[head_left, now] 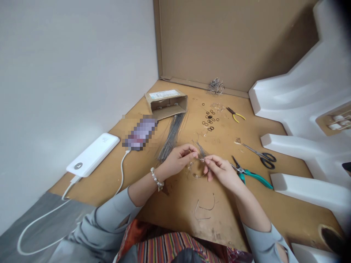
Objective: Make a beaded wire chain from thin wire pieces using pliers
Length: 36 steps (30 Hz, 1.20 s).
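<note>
My left hand (179, 159) and my right hand (221, 170) meet over a cardboard sheet (255, 208). Both pinch a thin bent wire piece (201, 157) between thumb and fingers. A loop of the wire hangs below them. A bead bracelet (157, 179) sits on my left wrist. Teal-handled pliers (253, 176) lie just right of my right hand. A bundle of straight grey wires (171, 137) lies just beyond my left hand.
Scissors (260, 155), yellow-handled pliers (235, 114), small black rings (210, 120) and a wire tangle (216, 86) lie farther back. A small open carton (166, 104), a phone (140, 133) and a white power bank (93, 154) with cable sit left. White foam blocks (304, 95) line the right. Bent wire offcuts (205, 209) lie near me.
</note>
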Each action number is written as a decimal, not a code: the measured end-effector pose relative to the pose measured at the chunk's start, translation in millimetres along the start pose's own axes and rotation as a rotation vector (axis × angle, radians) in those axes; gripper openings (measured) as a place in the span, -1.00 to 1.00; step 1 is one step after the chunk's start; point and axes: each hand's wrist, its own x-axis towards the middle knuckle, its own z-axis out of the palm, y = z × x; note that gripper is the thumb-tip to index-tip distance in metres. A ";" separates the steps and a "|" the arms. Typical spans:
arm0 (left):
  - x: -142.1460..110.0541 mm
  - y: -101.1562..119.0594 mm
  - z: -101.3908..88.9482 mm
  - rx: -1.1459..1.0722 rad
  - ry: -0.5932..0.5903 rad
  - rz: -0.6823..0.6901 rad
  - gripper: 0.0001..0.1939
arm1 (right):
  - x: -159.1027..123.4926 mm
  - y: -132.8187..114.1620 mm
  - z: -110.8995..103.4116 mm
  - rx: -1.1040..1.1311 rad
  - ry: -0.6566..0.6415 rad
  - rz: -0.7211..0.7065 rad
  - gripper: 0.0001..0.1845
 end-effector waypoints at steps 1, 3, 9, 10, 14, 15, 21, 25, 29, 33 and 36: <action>-0.1 -1.1 0.3 0.026 0.000 0.005 -0.77 | -0.1 -0.1 0.4 -0.017 0.001 -0.007 -0.70; -0.2 -2.8 0.6 0.063 0.006 0.007 -0.76 | -0.3 -0.2 1.2 -0.036 0.004 -0.015 -0.71; -0.7 -2.6 -0.2 0.150 0.044 0.035 -0.77 | -0.7 1.7 3.1 0.033 -0.021 -0.017 -0.71; -0.9 -2.2 -0.3 0.166 0.051 0.039 -0.77 | -0.7 2.2 3.0 0.040 -0.024 -0.020 -0.71; -1.0 -1.1 -0.6 0.167 0.038 0.044 -0.76 | -0.7 3.4 1.5 0.055 -0.024 -0.023 -0.68; -0.9 -1.0 -0.8 0.155 0.033 0.044 -0.75 | -0.7 3.6 1.2 0.059 -0.023 -0.024 -0.66; -0.6 -0.3 -0.4 0.141 0.035 0.042 -0.74 | -0.9 5.9 2.6 -0.040 0.011 -0.078 -0.70; -1.3 0.1 1.8 0.140 0.035 0.015 -0.75 | -0.9 8.3 6.0 -0.212 0.074 -0.113 -0.72; -1.6 0.1 3.0 0.150 0.030 0.006 -0.75 | -1.9 8.1 7.7 -0.315 0.120 -0.140 -0.75; -1.4 1.2 3.5 0.202 0.028 0.021 -0.80 | -2.7 6.5 8.1 -0.374 0.150 -0.187 -0.75; -1.3 4.4 4.0 0.343 0.015 0.051 -0.85 | -2.6 6.2 7.6 -0.392 0.155 -0.199 -0.74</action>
